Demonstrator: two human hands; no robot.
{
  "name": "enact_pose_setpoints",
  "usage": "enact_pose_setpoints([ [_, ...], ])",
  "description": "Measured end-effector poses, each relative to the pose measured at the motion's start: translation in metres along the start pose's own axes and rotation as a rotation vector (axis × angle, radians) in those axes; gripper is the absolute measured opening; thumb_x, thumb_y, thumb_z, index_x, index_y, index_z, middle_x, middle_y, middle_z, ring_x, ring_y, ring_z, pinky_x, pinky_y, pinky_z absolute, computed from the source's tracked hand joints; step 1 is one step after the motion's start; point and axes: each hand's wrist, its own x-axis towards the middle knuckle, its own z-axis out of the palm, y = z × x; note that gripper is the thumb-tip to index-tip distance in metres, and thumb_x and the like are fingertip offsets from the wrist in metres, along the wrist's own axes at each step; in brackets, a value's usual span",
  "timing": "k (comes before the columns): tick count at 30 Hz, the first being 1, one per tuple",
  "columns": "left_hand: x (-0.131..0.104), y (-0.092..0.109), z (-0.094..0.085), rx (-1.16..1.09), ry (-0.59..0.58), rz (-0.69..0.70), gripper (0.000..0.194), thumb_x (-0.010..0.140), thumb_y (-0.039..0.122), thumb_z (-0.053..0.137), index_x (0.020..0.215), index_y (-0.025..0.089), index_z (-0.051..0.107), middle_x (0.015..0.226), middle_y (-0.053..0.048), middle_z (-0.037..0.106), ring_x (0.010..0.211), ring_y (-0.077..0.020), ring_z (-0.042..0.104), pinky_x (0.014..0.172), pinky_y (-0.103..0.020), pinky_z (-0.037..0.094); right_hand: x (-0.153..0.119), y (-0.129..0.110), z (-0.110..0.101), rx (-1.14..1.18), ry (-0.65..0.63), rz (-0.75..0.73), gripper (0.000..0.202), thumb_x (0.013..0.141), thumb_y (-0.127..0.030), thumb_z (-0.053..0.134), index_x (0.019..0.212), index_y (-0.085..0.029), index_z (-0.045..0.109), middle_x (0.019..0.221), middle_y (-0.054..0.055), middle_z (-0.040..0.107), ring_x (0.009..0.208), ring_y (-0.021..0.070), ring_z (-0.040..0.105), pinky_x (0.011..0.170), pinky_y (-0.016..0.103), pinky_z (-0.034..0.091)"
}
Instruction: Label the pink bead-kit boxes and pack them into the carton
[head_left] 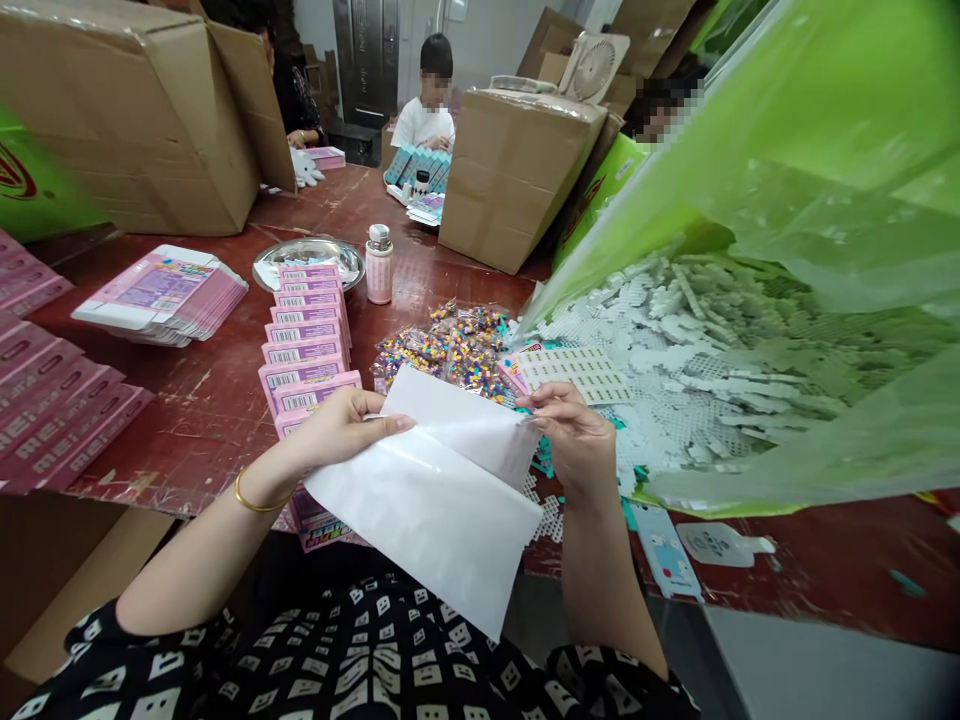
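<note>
White paper sheets [427, 505], glossy and overlapping, are held in front of my chest. My left hand [341, 430] grips their left side, thumb on top. At the upper right corner, the fingers of my right hand [574, 435] are pinched together on the sheets. Just beyond lie a sheet with rows of small marks [581, 372] and clear bags of colourful beads [450, 350]. Behind my left hand runs a row of pink boxes [307, 330] with barcodes.
A large green bag [832, 190] full of white perforated pieces [720, 350] takes up the right side. Flat pink cartons [165, 290], a metal tray [307, 250], and a bottle [379, 265] stand farther left. Cardboard boxes [517, 170] and a person in white [424, 125] are across the table.
</note>
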Motion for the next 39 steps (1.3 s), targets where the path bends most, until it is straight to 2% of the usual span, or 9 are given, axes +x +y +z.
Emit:
enact_pose_setpoints([
  [6,-0.003,-0.017,-0.019,0.000,0.032,-0.033,0.041,0.076,0.052,0.071,0.079,0.011,0.074,0.065,-0.005,0.069,0.049,-0.0101,0.054,0.043,-0.017,0.040,0.004,0.003,-0.023,0.136,0.189,0.119,0.018,0.084,-0.040,0.070,0.089,-0.026,0.060,0.095,0.000,0.067,0.066,0.0153,0.071,0.069,0.036,0.061],
  [10,-0.002,-0.017,-0.020,0.039,0.019,0.005,0.039,0.078,0.050,0.071,0.071,0.011,0.072,0.060,-0.003,0.065,0.047,-0.0083,0.050,0.040,-0.016,0.035,0.004,0.000,-0.025,0.114,0.062,0.279,0.046,0.088,-0.041,0.066,0.129,-0.032,0.047,0.110,0.006,0.070,0.079,0.0211,0.074,0.078,0.043,0.061],
  [14,-0.001,-0.009,-0.012,0.012,0.004,0.021,0.034,0.077,0.044,0.072,0.068,0.011,0.070,0.058,-0.001,0.063,0.047,-0.0074,0.048,0.040,-0.015,0.034,0.001,-0.005,-0.014,0.092,-0.073,0.305,0.074,0.082,-0.039,0.074,0.143,-0.030,0.034,0.117,0.010,0.070,0.093,0.0248,0.073,0.092,0.048,0.057],
  [18,0.000,-0.006,-0.009,-0.009,0.008,0.009,0.034,0.075,0.044,0.073,0.067,0.011,0.069,0.057,-0.002,0.063,0.046,-0.0077,0.048,0.040,-0.016,0.034,-0.002,-0.003,-0.009,0.065,-0.196,0.330,0.090,0.073,-0.031,0.082,0.146,-0.026,0.031,0.099,0.006,0.073,0.086,0.0223,0.072,0.076,0.039,0.062],
  [21,0.002,-0.007,-0.009,-0.008,0.020,-0.003,0.035,0.074,0.046,0.073,0.071,0.011,0.072,0.061,-0.003,0.066,0.048,-0.0094,0.052,0.041,-0.017,0.037,-0.002,-0.003,-0.010,0.037,-0.159,0.348,0.087,0.072,-0.030,0.083,0.145,-0.022,0.036,0.077,0.000,0.069,0.067,0.0171,0.068,0.063,0.032,0.061],
  [28,0.004,-0.016,-0.013,-0.034,0.044,-0.036,0.039,0.071,0.051,0.076,0.075,0.012,0.075,0.066,-0.005,0.071,0.050,-0.0110,0.056,0.042,-0.017,0.040,-0.003,-0.007,-0.010,0.047,-0.077,0.389,0.081,0.070,-0.029,0.083,0.140,-0.025,0.043,0.081,0.001,0.069,0.069,0.0174,0.066,0.069,0.035,0.059],
  [33,0.003,-0.015,-0.013,-0.092,0.078,-0.019,0.034,0.069,0.047,0.078,0.074,0.014,0.076,0.068,-0.005,0.073,0.051,-0.0119,0.059,0.043,-0.018,0.043,-0.003,-0.015,-0.015,-0.092,0.044,0.149,0.015,0.083,-0.033,0.072,0.096,-0.028,0.068,0.128,0.004,0.061,0.111,0.0216,0.062,0.098,0.043,0.051],
  [36,0.004,-0.011,-0.010,-0.102,0.069,-0.013,0.031,0.068,0.045,0.079,0.069,0.014,0.075,0.065,-0.004,0.071,0.050,-0.0115,0.058,0.043,-0.018,0.042,0.001,-0.026,-0.013,-0.255,-0.165,0.034,0.012,0.088,-0.034,0.066,0.080,-0.026,0.070,0.138,0.003,0.056,0.134,0.0254,0.046,0.116,0.052,0.032],
  [39,0.006,-0.008,-0.009,-0.083,0.038,0.006,0.030,0.070,0.044,0.077,0.070,0.014,0.075,0.064,-0.003,0.071,0.050,-0.0113,0.058,0.044,-0.018,0.043,0.011,-0.031,-0.003,-0.359,-0.423,-0.045,0.007,0.084,-0.032,0.070,0.079,-0.027,0.073,0.123,0.003,0.069,0.126,0.0262,0.056,0.117,0.056,0.029],
])
